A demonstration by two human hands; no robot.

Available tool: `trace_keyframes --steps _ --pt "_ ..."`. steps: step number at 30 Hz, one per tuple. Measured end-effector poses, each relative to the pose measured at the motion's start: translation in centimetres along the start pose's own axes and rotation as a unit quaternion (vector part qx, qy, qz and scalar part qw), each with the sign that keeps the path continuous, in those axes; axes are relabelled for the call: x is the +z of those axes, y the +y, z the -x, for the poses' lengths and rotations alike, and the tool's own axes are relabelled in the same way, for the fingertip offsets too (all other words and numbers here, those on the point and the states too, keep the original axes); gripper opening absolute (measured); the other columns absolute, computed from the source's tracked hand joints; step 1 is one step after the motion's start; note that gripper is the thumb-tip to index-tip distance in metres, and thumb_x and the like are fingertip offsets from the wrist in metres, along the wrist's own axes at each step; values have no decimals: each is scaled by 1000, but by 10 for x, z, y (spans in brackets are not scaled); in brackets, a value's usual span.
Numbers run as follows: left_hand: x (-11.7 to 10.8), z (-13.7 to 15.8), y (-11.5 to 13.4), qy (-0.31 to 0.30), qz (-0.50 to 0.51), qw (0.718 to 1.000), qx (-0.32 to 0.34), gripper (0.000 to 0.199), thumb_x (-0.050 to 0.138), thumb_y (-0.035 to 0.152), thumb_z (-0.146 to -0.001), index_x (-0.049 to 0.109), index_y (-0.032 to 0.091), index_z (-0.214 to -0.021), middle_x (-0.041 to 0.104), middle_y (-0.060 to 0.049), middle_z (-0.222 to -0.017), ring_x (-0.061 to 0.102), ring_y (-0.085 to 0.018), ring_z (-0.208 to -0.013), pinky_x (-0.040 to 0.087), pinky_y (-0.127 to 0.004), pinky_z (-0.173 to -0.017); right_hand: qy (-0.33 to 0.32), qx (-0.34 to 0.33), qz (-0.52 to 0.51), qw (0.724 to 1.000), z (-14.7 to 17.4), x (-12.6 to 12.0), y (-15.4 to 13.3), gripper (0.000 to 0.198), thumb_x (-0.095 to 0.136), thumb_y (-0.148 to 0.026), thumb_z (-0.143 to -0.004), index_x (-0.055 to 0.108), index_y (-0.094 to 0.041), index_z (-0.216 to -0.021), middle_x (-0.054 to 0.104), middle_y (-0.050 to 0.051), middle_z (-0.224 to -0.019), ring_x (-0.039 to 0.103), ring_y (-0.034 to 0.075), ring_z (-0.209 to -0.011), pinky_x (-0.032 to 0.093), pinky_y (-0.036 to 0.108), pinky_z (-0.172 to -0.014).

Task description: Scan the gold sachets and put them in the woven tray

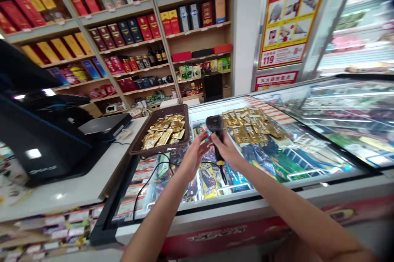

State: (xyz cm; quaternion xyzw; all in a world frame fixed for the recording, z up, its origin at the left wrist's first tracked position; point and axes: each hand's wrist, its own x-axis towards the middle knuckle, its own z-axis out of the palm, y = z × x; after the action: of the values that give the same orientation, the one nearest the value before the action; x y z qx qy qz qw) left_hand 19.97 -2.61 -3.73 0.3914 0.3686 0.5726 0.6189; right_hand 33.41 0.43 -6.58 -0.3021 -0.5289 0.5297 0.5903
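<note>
A black handheld barcode scanner (214, 122) is upright above the glass-topped freezer (197, 208), its head pointing away from me. My right hand (227, 148) is wrapped around its grip from the right. Just left of the scanner is my left hand (193, 156), fingers apart and holding nothing; whether its fingertips touch the scanner I cannot tell. Beyond my right hand, gold foil packets (250, 124) lie spread in a flat group on the glass. More gold packets (166, 130) are heaped in a brown woven basket (186, 116) on the left.
A black checkout machine (46, 139) stands on the white counter (76, 188) at left. A black cable (140, 192) loops across the freezer's left end. Shelves (135, 44) of boxes and bottles line the back wall. Another glass-topped freezer (347, 106) adjoins on the right.
</note>
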Motion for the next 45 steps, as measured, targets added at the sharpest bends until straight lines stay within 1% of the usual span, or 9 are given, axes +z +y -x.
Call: trace_keyframes --steps 5,9,13,15,19,23,32,40,45 --pt "26 -16 -12 -13 -10 999 37 57 44 67 -88 66 24 -119 67 -9 -124 47 -29 -134 45 -38 -105 77 -118 232 962 -17 24 2 41 38 -61 -95 57 -26 -105 54 8 -107 48 26 -109 38 46 -101" --pt "22 -39 10 35 -76 983 166 58 53 68 -84 60 24 -122 65 -7 -123 51 -21 -129 44 -30 -104 77 -158 346 922 -35 38 -12 47 24 -54 -100 60 -30 -121 45 9 -127 40 26 -120 32 47 -106" --pt "9 -51 45 22 -173 966 191 52 63 64 -80 62 21 -109 67 -3 -88 67 -15 -86 53 -23 -70 25 -211 358 909 -65 21 -23 44 29 -49 -101 59 -28 -127 53 9 -124 44 25 -120 33 45 -106" --pt "2 -53 64 0 -224 958 179 50 63 64 -80 64 18 -99 61 0 -70 59 -11 -60 45 -19 -51 33 -218 355 909 -86 -4 -22 43 45 -49 -96 56 -24 -128 56 10 -126 48 26 -117 37 44 -102" --pt "-12 -56 96 -2 -268 938 220 50 64 63 -79 65 15 -90 55 1 -64 49 -7 -49 36 -17 -43 167 -84 385 904 -133 -73 -9 37 49 -35 -92 55 -15 -122 63 13 -115 60 23 -97 47 38 -86" --pt "-28 -61 115 15 -274 931 240 49 65 62 -78 65 15 -90 54 2 -63 47 -7 -50 36 -17 -43 212 10 547 810 -166 -130 10 31 51 -24 -88 62 -13 -115 64 15 -112 58 26 -106 42 40 -95" --pt "-48 -68 119 1 -343 934 100 51 65 64 -76 62 15 -88 53 2 -57 45 -9 -47 32 -17 -40 174 201 718 643 -187 -162 48 51 51 -40 -90 57 -10 -131 50 24 -138 40 40 -132 32 53 -102" --pt "-44 -70 111 -35 -351 934 53 55 65 67 -73 63 15 -88 53 1 -60 45 -9 -48 32 -18 -40 -7 167 728 664 -186 -156 48 75 70 -50 -77 46 -18 -141 52 17 -140 42 37 -132 33 49 -104" --pt "-42 -71 109 -72 -366 927 33 55 63 68 -74 63 15 -89 54 0 -60 47 -11 -50 33 -19 -42 28 184 722 667 -181 -158 38 72 54 -62 -85 50 -12 -136 53 23 -137 42 39 -132 32 50 -103"
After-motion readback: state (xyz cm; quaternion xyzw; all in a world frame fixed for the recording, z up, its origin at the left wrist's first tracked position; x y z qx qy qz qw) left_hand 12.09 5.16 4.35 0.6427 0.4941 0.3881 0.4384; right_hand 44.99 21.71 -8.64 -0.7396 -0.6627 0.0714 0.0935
